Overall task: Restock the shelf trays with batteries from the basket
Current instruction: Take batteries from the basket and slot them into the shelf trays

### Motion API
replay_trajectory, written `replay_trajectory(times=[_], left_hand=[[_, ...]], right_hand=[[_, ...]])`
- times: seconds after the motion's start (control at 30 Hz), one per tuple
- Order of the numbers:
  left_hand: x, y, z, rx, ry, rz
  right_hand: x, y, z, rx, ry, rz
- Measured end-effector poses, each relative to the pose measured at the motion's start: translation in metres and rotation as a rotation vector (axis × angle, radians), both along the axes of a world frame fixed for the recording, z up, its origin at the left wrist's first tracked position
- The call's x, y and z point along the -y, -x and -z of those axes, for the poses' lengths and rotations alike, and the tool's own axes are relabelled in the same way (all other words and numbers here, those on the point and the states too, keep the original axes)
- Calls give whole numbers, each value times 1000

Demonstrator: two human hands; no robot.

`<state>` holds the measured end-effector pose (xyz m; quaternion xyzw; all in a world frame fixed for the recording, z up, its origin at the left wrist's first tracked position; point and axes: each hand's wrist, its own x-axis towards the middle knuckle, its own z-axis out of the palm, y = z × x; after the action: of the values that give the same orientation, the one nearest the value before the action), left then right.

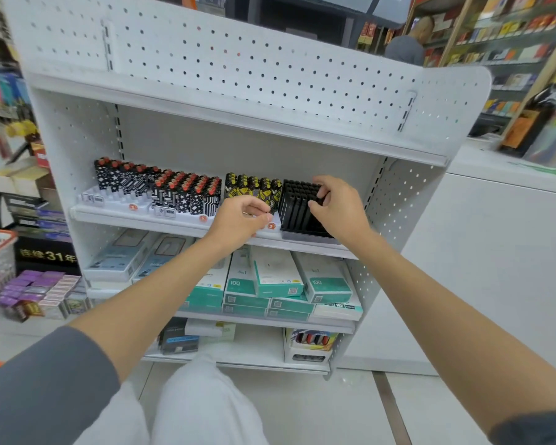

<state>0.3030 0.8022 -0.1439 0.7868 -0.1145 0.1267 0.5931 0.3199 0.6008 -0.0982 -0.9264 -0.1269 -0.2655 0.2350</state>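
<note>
In the middle of the frame both hands reach to the middle shelf (126, 217) of a white rack. The right hand (339, 207) is on the black tray (302, 233) at the right end of the row, thumb and fingers clamped on the top of one of the black batteries (297, 200) standing in it. The left hand (239, 218) is at the front of the yellow-and-black batteries (254, 186) just beside it, fingers curled with the thumb meeting the fingertips — whether they pinch anything I cannot tell. Further left stand black-and-white batteries (187, 192) with orange caps, and a half-filled white tray (116, 200). The basket (0, 234) sits at the left edge of the frame — well apart from the hands. Teal boxes (276, 277) lie on the shelf below.
</note>
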Motion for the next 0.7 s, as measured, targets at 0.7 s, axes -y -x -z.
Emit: replay_trajectory(times=[0.7], left_hand=[[-385, 233, 236, -572, -4, -631]], right_hand=[[-420, 101, 224, -676, 355, -722]])
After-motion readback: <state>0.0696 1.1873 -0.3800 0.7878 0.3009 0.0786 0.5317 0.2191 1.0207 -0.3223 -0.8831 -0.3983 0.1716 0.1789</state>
